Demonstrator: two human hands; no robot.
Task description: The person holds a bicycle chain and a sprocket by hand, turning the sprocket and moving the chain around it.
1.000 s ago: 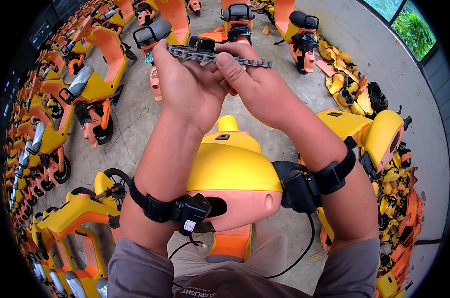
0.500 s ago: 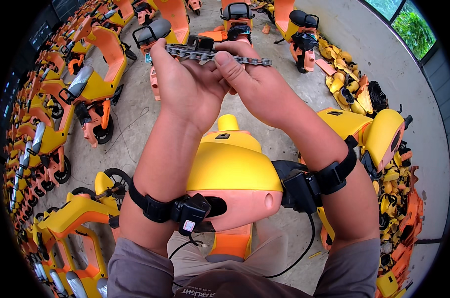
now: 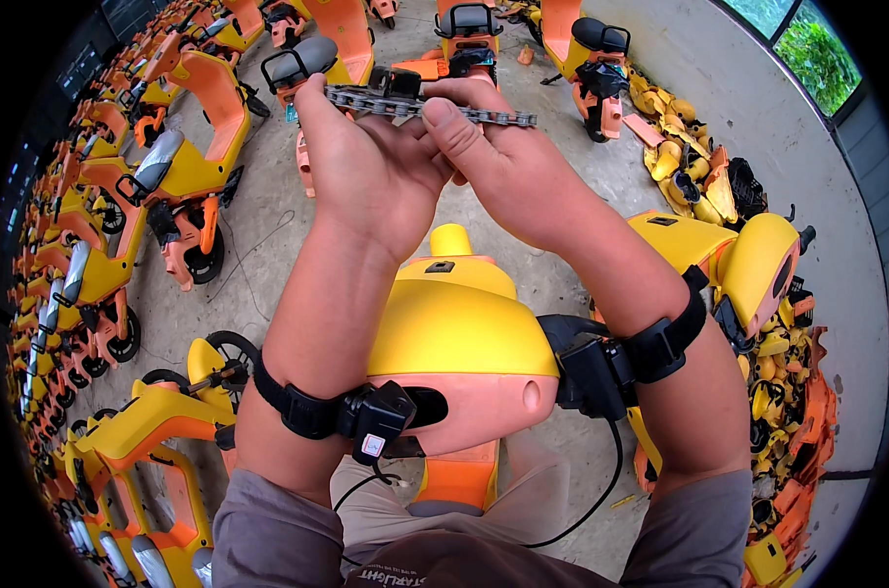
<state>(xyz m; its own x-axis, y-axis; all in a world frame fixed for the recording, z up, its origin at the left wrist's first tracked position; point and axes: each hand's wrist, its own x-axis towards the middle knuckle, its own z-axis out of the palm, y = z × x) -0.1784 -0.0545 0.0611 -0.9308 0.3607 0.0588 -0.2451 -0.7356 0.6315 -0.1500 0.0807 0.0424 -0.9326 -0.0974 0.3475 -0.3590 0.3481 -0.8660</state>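
Note:
Out in front of me a dark metal roller chain (image 3: 371, 102) is held roughly level, its right end sticking out past my right hand. My left hand (image 3: 381, 171) is palm up with the chain lying across it beyond the thumb; its fingers are partly hidden. The thumb of my right hand (image 3: 493, 162) presses the chain from the near side, fingers curled behind. Both hands touch at the middle. A small black block (image 3: 400, 82) shows just beyond the chain; whether I hold it is unclear. Below my forearms stands the yellow and pink front of a scooter (image 3: 459, 333).
Rows of yellow and orange scooters (image 3: 195, 127) line the left. A scooter (image 3: 758, 260) stands close on my right, beside a heap of loose yellow and orange panels (image 3: 797, 451). More scooters stand ahead on the concrete floor (image 3: 258, 216). A black cable (image 3: 611, 490) hangs from my right arm strap.

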